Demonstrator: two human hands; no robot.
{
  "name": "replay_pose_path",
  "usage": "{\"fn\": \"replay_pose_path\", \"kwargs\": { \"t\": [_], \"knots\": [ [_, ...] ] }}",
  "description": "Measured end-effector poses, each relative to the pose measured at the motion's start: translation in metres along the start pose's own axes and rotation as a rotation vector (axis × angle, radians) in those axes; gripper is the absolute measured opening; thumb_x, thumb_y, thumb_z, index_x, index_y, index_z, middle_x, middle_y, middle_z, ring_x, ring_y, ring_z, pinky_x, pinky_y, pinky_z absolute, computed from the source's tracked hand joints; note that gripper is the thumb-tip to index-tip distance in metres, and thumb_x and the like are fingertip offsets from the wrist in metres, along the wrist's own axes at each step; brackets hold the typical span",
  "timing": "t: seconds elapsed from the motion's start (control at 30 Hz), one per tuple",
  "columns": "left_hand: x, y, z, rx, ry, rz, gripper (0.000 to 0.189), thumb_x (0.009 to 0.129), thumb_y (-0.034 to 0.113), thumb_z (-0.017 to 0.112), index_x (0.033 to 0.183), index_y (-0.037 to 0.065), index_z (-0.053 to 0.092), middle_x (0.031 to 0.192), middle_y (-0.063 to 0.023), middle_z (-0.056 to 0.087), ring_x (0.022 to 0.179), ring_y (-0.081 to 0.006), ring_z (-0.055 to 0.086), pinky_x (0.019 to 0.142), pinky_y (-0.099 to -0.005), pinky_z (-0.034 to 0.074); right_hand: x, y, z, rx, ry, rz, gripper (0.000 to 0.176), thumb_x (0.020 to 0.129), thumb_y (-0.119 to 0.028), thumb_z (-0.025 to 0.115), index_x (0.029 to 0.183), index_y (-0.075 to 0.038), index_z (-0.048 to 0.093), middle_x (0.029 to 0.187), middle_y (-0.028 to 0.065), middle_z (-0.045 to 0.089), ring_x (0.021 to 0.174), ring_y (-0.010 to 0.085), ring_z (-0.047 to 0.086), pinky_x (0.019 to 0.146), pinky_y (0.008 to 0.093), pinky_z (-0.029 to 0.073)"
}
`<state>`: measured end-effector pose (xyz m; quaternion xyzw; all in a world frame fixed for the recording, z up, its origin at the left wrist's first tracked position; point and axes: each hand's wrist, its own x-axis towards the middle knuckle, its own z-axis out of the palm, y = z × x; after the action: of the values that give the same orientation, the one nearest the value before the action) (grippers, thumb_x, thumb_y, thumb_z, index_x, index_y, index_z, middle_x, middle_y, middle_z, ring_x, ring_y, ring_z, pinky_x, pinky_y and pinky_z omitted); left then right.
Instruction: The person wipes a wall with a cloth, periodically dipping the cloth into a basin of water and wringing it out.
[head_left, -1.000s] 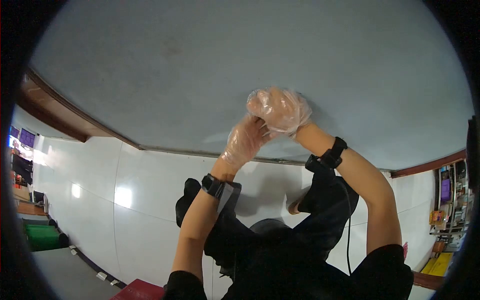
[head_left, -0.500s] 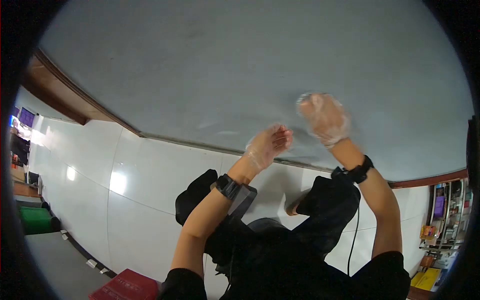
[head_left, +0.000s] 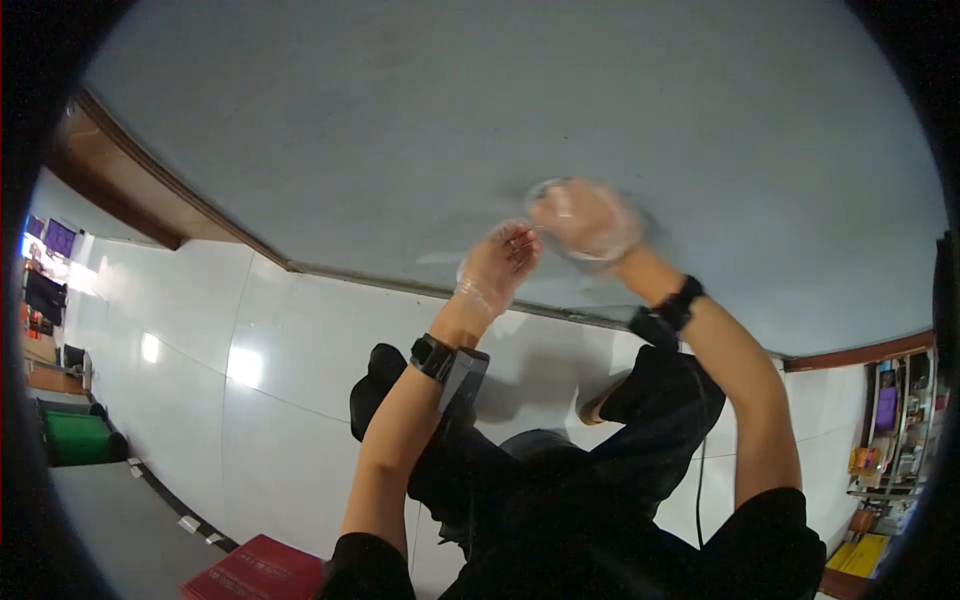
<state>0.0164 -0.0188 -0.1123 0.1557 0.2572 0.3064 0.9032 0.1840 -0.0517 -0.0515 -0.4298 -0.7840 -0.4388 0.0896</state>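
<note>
Both hands wear thin clear plastic gloves. My right hand (head_left: 590, 222), blurred by motion, presses close to the grey panel (head_left: 420, 120), its fingers bent and pointing left. A pale, glinting edge shows at its fingertips; what it holds there I cannot tell. Just to its lower left is my left hand (head_left: 492, 265), palm turned partly up and fingers loosely curled, with nothing visible in it. Black devices are strapped round both wrists, the left wrist device (head_left: 440, 360) and the right wrist device (head_left: 672, 310).
Below the panel lies a white tiled floor (head_left: 300, 340), with my black-clad knees bent over it. At the left are a brown wooden frame (head_left: 150, 190) and a green bin (head_left: 75, 437). A red box (head_left: 255, 570) sits lower left; stocked shelves (head_left: 900, 430) stand at right.
My right hand has swept left across the grey panel. My left hand has shifted left and slightly up, its fingers still curled.
</note>
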Motion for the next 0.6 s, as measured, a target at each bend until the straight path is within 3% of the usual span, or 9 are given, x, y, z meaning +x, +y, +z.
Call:
{"fn": "replay_pose_path", "kwargs": {
  "t": [0.03, 0.1, 0.17, 0.27, 0.37, 0.43, 0.5, 0.6],
  "knots": [
    [0.0, -0.001, 0.002, -0.001, -0.051, -0.02, 0.02, 0.094, 0.02, 0.045, 0.098, 0.005, 0.056, 0.097, -0.0092, 0.06, 0.091, -0.0201, 0.057, 0.081, -0.0289, 0.049, -0.009, 0.019, -0.023, -0.059, -0.066, -0.057, 0.012, 0.078, -0.023, 0.058, 0.087, -0.016, 0.053, 0.073, 0.0028, 0.053, 0.064, 0.0156, 0.055, 0.046, 0.0287, 0.039],
    [-0.001, -0.008, 0.006, -0.031, -0.039, -0.039, 0.018, 0.093, 0.02, 0.047, 0.095, 0.005, 0.057, 0.092, -0.0091, 0.061, 0.087, -0.0205, 0.058, 0.077, -0.0285, 0.05, -0.034, 0.044, -0.047, -0.064, -0.001, 0.08, 0.018, 0.077, -0.021, 0.06, 0.091, -0.016, 0.052, 0.077, 0.0045, 0.055, 0.066, 0.0168, 0.056, 0.048, 0.029, 0.041],
    [-0.001, -0.012, 0.008, -0.057, -0.033, -0.066, 0.018, 0.092, 0.02, 0.049, 0.091, 0.005, 0.057, 0.087, -0.0091, 0.061, 0.082, -0.021, 0.059, 0.073, -0.0281, 0.051, -0.063, 0.076, -0.059, -0.175, -0.121, 0.039, 0.017, 0.078, -0.017, 0.059, 0.092, -0.016, 0.051, 0.082, 0.0059, 0.056, 0.068, 0.0186, 0.056, 0.049, 0.0306, 0.043],
    [-0.002, -0.016, 0.007, 0.003, -0.073, -0.135, 0.017, 0.092, 0.02, 0.049, 0.092, 0.004, 0.057, 0.09, -0.0092, 0.061, 0.084, -0.0205, 0.059, 0.072, -0.0277, 0.051, -0.039, 0.085, -0.094, -0.098, -0.241, 0.164, 0.017, 0.077, -0.013, 0.059, 0.092, -0.015, 0.051, 0.087, 0.0068, 0.058, 0.071, 0.0203, 0.058, 0.053, 0.0335, 0.046],
    [-0.004, -0.018, -0.001, -0.038, -0.176, -0.174, 0.018, 0.091, 0.021, 0.05, 0.094, 0.004, 0.056, 0.093, -0.0091, 0.06, 0.085, -0.0203, 0.059, 0.074, -0.0283, 0.052, -0.022, 0.067, -0.081, -0.138, -0.148, 0.177, 0.018, 0.076, -0.012, 0.058, 0.092, -0.017, 0.052, 0.087, 0.0058, 0.057, 0.074, 0.0206, 0.058, 0.057, 0.0348, 0.047],
    [-0.007, -0.012, 0.001, -0.059, -0.128, -0.122, 0.019, 0.092, 0.021, 0.049, 0.095, 0.003, 0.055, 0.095, -0.0091, 0.06, 0.086, -0.0203, 0.059, 0.076, -0.0285, 0.052, -0.006, 0.051, -0.078, -0.119, -0.262, 0.203, 0.022, 0.075, -0.013, 0.058, 0.095, -0.018, 0.053, 0.089, 0.0046, 0.056, 0.078, 0.0205, 0.058, 0.062, 0.034, 0.048],
    [-0.003, -0.012, 0.005, -0.068, -0.075, -0.111, 0.014, 0.091, 0.019, 0.049, 0.089, 0.006, 0.055, 0.086, -0.0064, 0.061, 0.077, -0.0186, 0.06, 0.072, -0.0272, 0.051, -0.002, 0.04, -0.056, -0.021, -0.034, 0.224, 0.024, 0.074, -0.014, 0.059, 0.097, -0.019, 0.053, 0.09, 0.0037, 0.055, 0.079, 0.0204, 0.058, 0.064, 0.0342, 0.049],
    [0.002, -0.014, 0.006, 0.009, -0.054, -0.114, 0.014, 0.091, 0.018, 0.05, 0.093, 0.005, 0.054, 0.091, -0.0074, 0.06, 0.084, -0.0193, 0.059, 0.074, -0.0288, 0.051, 0.008, 0.022, -0.048, -0.11, -0.188, 0.118, 0.028, 0.073, -0.016, 0.06, 0.1, -0.018, 0.052, 0.091, 0.0038, 0.056, 0.083, 0.0222, 0.058, 0.068, 0.0359, 0.049]
  ]
}}
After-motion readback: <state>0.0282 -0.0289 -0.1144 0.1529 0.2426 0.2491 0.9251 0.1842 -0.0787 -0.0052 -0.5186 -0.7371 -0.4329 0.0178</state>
